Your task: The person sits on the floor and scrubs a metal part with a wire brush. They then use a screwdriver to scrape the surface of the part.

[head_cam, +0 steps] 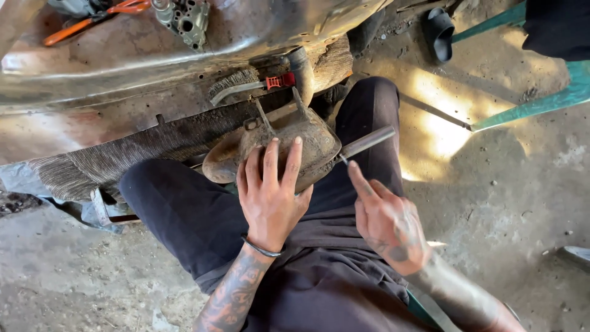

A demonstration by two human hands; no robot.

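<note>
A rusty, rounded metal part (316, 146) rests on my lap between my knees. My left hand (270, 193) lies flat on top of it, fingers spread, pressing it down. My right hand (384, 218) grips a slim tool (367, 142) with a grey cylindrical handle; its tip meets the right edge of the rusty part, and my index finger runs along the shaft. Both forearms are tattooed, and a dark bracelet sits on my left wrist.
A large dented metal tray (123, 61) lies ahead, holding orange-handled pliers (92, 18) and a small metal casting (184, 21). A wire brush with a red-tipped handle (252, 83) lies by a strip of woven matting (135, 147). Green metal bars (528, 104) cross the dusty concrete floor at right.
</note>
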